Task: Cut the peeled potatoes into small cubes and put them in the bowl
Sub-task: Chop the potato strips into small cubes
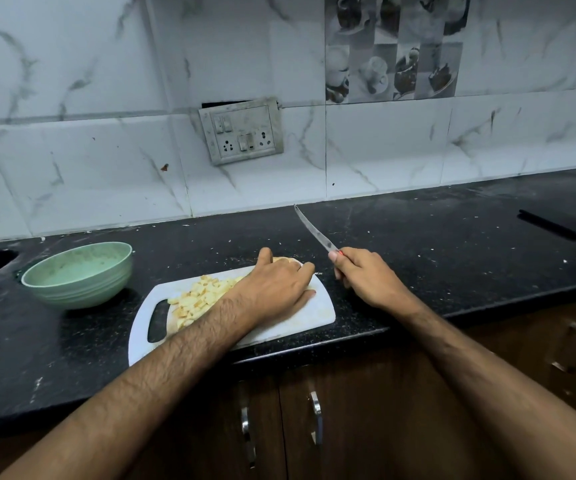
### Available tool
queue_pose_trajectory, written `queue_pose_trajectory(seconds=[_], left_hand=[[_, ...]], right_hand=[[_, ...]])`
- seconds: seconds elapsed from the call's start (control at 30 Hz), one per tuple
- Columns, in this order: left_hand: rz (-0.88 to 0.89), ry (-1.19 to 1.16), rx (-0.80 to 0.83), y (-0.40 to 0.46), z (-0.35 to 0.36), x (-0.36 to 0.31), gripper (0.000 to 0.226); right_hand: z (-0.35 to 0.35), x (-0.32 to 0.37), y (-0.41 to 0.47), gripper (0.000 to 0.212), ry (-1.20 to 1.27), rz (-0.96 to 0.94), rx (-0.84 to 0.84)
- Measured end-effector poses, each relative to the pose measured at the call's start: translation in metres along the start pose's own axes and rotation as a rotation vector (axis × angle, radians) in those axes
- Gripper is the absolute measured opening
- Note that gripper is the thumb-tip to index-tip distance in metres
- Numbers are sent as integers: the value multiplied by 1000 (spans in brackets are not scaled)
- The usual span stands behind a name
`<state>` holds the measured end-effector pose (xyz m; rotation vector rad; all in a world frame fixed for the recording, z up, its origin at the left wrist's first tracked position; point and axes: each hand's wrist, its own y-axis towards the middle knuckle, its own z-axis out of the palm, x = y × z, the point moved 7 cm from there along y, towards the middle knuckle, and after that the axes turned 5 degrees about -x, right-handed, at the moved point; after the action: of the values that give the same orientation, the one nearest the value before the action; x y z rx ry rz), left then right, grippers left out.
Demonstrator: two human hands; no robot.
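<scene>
A cutting board (317,315) lay on the counter (418,244) near its front edge, potato cubes (198,297) heaped on its left half. A bowl (78,273) stood just left of the board. A switchboard (241,131) hung on the wall behind.

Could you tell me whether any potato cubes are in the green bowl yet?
No, the bowl holds no cubes; the potato cubes lie piled on the cutting board.

A home kitchen — black granite counter (418,244), marble-look wall tiles (89,98), wooden cabinets (366,410) below.
</scene>
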<state>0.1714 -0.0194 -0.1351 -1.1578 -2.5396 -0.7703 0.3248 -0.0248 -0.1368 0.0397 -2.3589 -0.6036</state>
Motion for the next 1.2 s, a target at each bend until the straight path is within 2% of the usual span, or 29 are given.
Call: queue_pose_trajectory(seconds=[0.23, 0.5, 0.63, 0.73, 0.8, 0.87, 0.97, 1.03, 1.2], left_hand=[[-10, -28, 50, 0, 1, -1, 26], [-134, -212, -100, -12, -25, 45, 25], [-224, -278, -13, -27, -18, 76, 20], [-242, -214, 1, -36, -13, 80, 24], [-240, -113, -102, -37, -20, 78, 28], [-216, -135, -178, -34, -28, 71, 29], [-65, -308, -87, -21, -25, 44, 27], [35, -327, -19, -14, -18, 25, 25], [77, -387, -37, -6, -11, 16, 9]], right_hand=[[2, -4, 2, 46, -5, 4, 2], [5, -6, 3, 45, -7, 7, 19], [6, -8, 3, 46, -6, 12, 15], [6, -9, 3, 47, -6, 20, 14], [6, -9, 3, 47, -5, 15, 14], [6, -8, 3, 46, -13, 8, 15], [6, -8, 2, 46, -12, 2, 12], [6, -8, 2, 46, -5, 1, 10], [6, -7, 2, 47, -11, -2, 13]])
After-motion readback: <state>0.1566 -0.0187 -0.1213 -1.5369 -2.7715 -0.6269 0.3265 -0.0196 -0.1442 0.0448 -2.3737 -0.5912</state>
